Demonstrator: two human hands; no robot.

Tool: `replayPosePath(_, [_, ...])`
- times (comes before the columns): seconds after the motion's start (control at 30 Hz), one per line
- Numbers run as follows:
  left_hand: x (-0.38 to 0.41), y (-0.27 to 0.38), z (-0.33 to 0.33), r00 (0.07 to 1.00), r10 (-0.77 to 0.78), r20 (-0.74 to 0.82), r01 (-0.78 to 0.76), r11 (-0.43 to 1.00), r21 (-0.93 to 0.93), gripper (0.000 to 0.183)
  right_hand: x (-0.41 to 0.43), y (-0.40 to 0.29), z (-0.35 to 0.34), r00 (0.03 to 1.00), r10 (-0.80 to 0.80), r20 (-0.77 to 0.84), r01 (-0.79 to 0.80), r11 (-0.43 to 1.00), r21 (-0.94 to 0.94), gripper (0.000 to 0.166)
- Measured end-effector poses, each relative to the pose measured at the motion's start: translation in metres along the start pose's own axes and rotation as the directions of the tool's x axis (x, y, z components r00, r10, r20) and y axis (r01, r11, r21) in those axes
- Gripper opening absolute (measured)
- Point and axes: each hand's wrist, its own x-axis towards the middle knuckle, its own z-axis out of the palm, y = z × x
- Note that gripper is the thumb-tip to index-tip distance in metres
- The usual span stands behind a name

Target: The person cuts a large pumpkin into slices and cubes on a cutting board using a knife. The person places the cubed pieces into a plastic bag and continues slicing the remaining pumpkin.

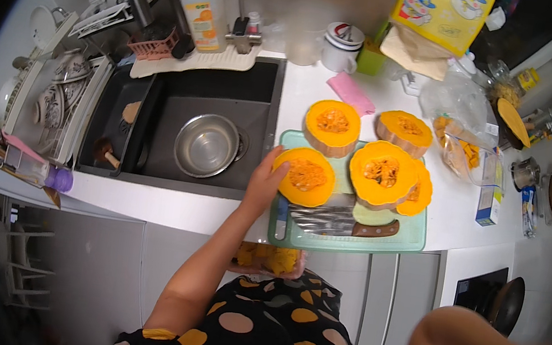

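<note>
My left hand [267, 176] grips the left rim of a cut pumpkin piece [308, 177], its orange face and stringy seed core turned up. The piece is over the left side of a green cutting board [345, 247]. Just below it on the board lies a cleaver [323, 216] with a wooden handle [376, 229] pointing right. More cut pieces stand close by: one behind [333, 125], a thick one on the board [383, 172], another partly behind that [420, 195], and one at the back right [405, 130]. My bent right arm [449, 334] blurs into the dark rim, where its hand cannot be made out.
Left is a black sink [191, 174] with a metal bowl [206, 146]. A pink cloth [352, 92], a plastic bag of pumpkin chunks [461, 151] and a box [488, 202] lie on the counter. Below the board's front edge is a container of yellow-orange pieces [269, 259].
</note>
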Motion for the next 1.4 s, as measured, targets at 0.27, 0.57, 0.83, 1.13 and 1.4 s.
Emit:
replayPosePath(0.27, [-0.008,0.022,-0.005,0.966,-0.072,0.249,0.059,0.996,0.06,0.122,-0.211,0.026,0.068,0.146,0.805,0.575,-0.908,0.34,-0.246,0.033])
replayPosePath(0.57, [-0.013,0.032,0.003,0.985,0.064,0.163,-0.136,0.867,0.479,0.128,-0.226,0.039,0.134,-0.016,0.77,0.638,-0.994,0.056,-0.092,0.06])
replayPosePath(0.83, [0.014,0.023,0.006,0.998,0.058,0.04,-0.039,0.93,-0.366,0.112,-0.203,0.045,0.149,-0.161,0.684,0.711,-0.967,-0.252,0.023,0.049])
replayPosePath(1.13, [0.035,0.017,-0.007,0.99,0.054,0.131,-0.076,0.983,0.166,0.11,-0.234,0.064,0.19,0.13,0.92,0.371,-0.96,0.21,-0.184,0.039])
replayPosePath(1.4, [0.046,0.006,-0.021,0.989,0.073,0.126,-0.083,0.994,0.076,0.114,-0.176,0.076,0.187,0.332,0.815,0.475,-0.787,0.517,-0.337,0.048])
